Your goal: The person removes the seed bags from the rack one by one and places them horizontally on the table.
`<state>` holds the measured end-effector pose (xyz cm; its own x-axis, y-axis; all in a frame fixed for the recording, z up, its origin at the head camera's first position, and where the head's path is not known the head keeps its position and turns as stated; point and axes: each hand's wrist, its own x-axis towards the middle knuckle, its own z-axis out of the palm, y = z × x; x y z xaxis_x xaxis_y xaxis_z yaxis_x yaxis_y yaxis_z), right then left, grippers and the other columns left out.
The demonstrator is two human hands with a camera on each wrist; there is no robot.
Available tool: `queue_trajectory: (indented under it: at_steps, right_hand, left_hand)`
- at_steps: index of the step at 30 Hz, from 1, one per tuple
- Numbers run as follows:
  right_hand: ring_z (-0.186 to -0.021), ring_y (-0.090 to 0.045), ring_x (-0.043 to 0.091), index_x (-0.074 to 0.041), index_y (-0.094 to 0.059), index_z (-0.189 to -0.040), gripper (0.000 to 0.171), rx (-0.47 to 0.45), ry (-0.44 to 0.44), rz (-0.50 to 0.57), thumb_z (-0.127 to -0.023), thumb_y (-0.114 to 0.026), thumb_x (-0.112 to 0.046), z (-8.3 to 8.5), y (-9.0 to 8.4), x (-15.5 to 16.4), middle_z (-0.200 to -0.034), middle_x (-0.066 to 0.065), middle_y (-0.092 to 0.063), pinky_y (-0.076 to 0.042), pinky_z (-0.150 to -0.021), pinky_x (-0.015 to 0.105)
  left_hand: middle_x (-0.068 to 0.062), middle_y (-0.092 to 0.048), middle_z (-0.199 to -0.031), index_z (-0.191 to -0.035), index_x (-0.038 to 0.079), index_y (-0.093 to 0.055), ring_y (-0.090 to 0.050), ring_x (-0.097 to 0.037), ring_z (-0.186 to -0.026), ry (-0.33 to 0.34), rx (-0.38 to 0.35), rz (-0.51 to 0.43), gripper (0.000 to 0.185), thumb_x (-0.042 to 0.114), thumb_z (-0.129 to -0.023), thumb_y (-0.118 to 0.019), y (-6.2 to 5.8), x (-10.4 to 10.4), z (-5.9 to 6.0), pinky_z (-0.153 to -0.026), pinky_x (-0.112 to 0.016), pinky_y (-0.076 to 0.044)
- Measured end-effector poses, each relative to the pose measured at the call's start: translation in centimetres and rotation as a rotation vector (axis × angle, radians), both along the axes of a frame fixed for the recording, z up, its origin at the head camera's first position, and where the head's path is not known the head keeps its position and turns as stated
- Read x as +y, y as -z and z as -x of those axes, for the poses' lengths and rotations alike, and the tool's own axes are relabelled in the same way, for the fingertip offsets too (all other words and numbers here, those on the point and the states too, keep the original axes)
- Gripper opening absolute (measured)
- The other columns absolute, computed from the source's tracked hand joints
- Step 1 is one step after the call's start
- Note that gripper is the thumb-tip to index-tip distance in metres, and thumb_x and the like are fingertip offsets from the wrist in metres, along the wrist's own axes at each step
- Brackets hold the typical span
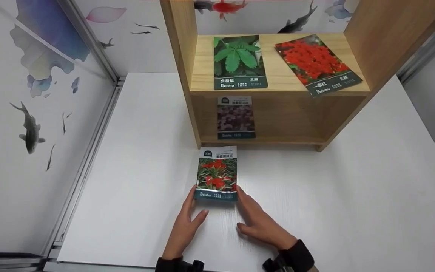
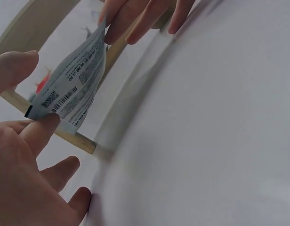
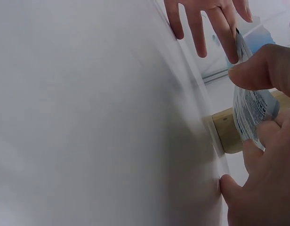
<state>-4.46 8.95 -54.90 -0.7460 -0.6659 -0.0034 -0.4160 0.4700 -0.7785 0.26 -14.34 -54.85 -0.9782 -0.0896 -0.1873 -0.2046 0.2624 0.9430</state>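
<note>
A seed packet (image 1: 216, 173) with red flowers on its front is held between my two hands, just in front of the wooden shelf. My left hand (image 1: 185, 223) touches its left edge with extended fingers, the thumb standing apart. On the opposite edge, the fingers of my right hand (image 1: 261, 223) press, and that thumb is also away from the packet. The wrist views show the printed back of the packet (image 2: 72, 87), bowed and tilted above the white table. Lower fingertips of both hands come close to the tabletop.
The wooden shelf (image 1: 281, 93) stands on the white table (image 1: 142, 181). A green-leaf packet (image 1: 240, 62) and a red-flower packet (image 1: 313, 62) lie on its upper board, the latter askew and overhanging the front edge. A purple-flower packet (image 1: 235, 118) sits in the lower compartment's left side.
</note>
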Motion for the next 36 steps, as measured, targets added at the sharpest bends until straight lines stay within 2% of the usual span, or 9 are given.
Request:
queue_trajectory:
  at_steps: [6,10,23,29,36]
  right_hand:
    - [-0.135,-0.006,0.021,-0.012,0.005,-0.144,0.097,0.067,-0.068,-0.049,-0.075,-0.063,-0.018,0.3,0.0,-1.2,-0.150,0.004,0.000,-0.011,-0.105,0.045]
    - [-0.135,-0.006,0.020,-0.010,0.005,-0.144,0.098,0.091,-0.096,-0.057,-0.074,-0.063,-0.018,0.5,0.0,-2.0,-0.149,0.005,-0.001,-0.010,-0.105,0.047]
    - [-0.135,-0.003,0.015,-0.013,0.005,-0.144,0.097,0.083,-0.128,-0.092,-0.075,-0.063,-0.019,1.5,-0.6,-4.6,-0.149,0.001,-0.001,-0.009,-0.105,0.048]
    - [-0.134,-0.003,0.012,-0.013,0.004,-0.144,0.097,0.088,-0.124,-0.107,-0.074,-0.064,-0.019,1.8,-0.5,-5.8,-0.149,0.000,-0.002,-0.010,-0.105,0.046]
    - [-0.134,-0.003,0.008,-0.012,0.002,-0.144,0.093,0.091,-0.128,-0.148,-0.076,-0.061,-0.022,1.8,-0.1,-6.2,-0.149,0.000,-0.004,-0.008,-0.106,0.044]
  left_hand:
    - [0.000,-0.018,-0.147,-0.141,0.033,-0.020,-0.020,-0.030,-0.131,-0.026,0.002,-0.010,0.067,0.036,-0.086,-0.058,-0.2,-1.1,-0.2,-0.100,-0.054,-0.020]
    - [0.001,-0.018,-0.147,-0.141,0.034,-0.019,-0.019,-0.029,-0.132,-0.043,-0.016,-0.008,0.067,0.038,-0.086,-0.057,-0.2,-1.8,-0.3,-0.100,-0.053,-0.020]
    - [0.001,-0.016,-0.147,-0.142,0.034,-0.017,-0.021,-0.030,-0.131,-0.104,-0.039,0.069,0.070,0.034,-0.086,-0.058,-0.2,-3.9,-0.1,-0.101,-0.052,-0.022]
    - [0.000,-0.015,-0.148,-0.143,0.032,-0.015,-0.021,-0.030,-0.131,-0.115,-0.026,0.080,0.072,0.033,-0.085,-0.059,-0.1,-4.5,0.1,-0.101,-0.050,-0.022]
    - [-0.002,-0.014,-0.148,-0.144,0.027,-0.014,-0.017,-0.025,-0.133,-0.126,-0.073,0.080,0.073,0.028,-0.086,-0.059,0.2,-4.9,0.3,-0.103,-0.043,-0.022]
